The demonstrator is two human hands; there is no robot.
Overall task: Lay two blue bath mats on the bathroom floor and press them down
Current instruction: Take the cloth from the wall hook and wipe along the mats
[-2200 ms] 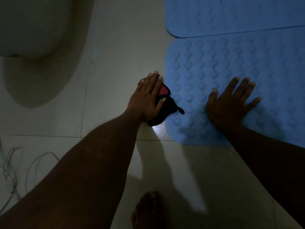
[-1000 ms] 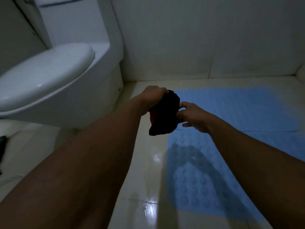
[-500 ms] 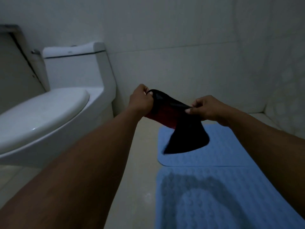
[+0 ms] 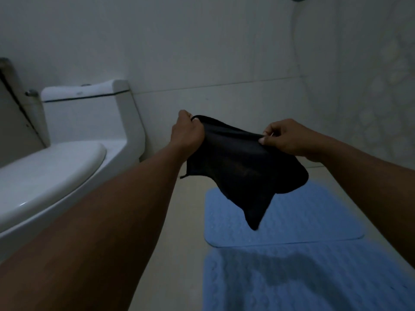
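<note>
Two blue studded bath mats lie flat on the tiled floor, the far mat [image 4: 296, 221] by the back wall and the near mat [image 4: 303, 279] just in front of it, their edges meeting. Above them I hold a dark cloth [image 4: 244, 167] stretched in the air. My left hand [image 4: 187, 131] grips its left top edge and my right hand [image 4: 285, 138] pinches its right top edge. The cloth hangs down and hides part of the far mat.
A white toilet [image 4: 74, 140] with its lid down stands at the left against the wall. Pale floor tiles [image 4: 179, 221] run between the toilet and the mats. Tiled walls close in behind and to the right, with a shower hose [image 4: 294, 41] on the right wall.
My left hand lifted the cloth off the floor beside the near mat. My right hand left the mat and took the cloth's other edge. Both hands have spread it wider, and the view has tilted up.
</note>
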